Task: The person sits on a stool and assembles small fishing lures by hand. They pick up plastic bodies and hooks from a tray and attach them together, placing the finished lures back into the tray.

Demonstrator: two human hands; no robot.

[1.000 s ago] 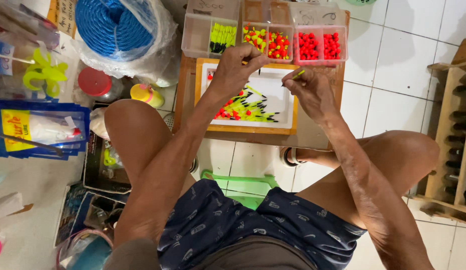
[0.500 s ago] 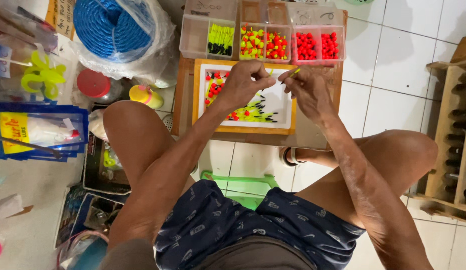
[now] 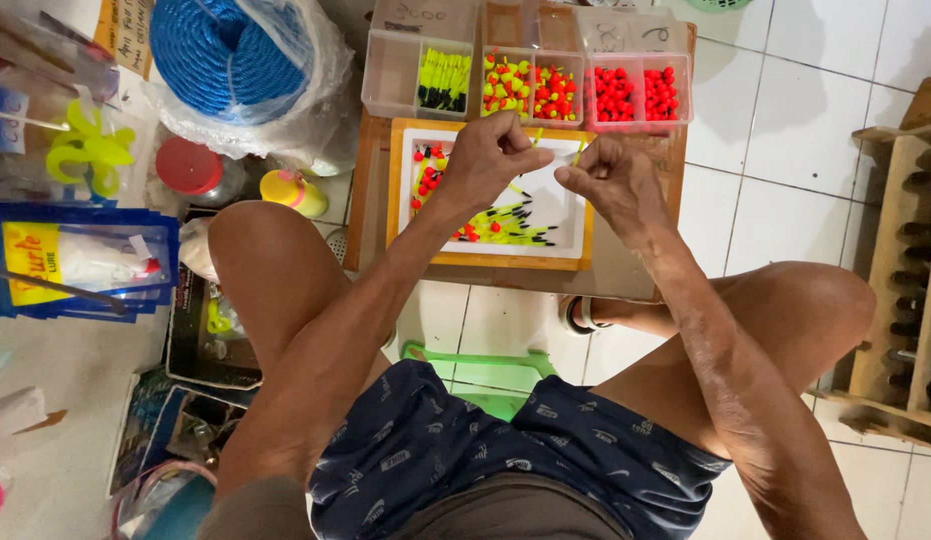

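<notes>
Both hands had drifted closer since before: left hand (image 3: 495, 155) and right hand (image 3: 607, 178) fingers pinched shut on one yellow-green stick float (image 3: 579, 152), tilted near-upright over the tray (image 3: 570, 215).

Blue rope coil (image 3: 225, 60) in plastic wrap, red lid (image 3: 188, 166), green stool (image 3: 485, 375), wooden rack (image 3: 910, 260).

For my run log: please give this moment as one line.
left hand: pinches small piece | right hand: pinches yellow stick | below: white tray

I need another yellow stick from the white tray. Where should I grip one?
Take a yellow stick from above, pinching across its middle. They lie flat and thin in the white tray, heaped near its front edge, clear of the left hand and right hand.
</notes>
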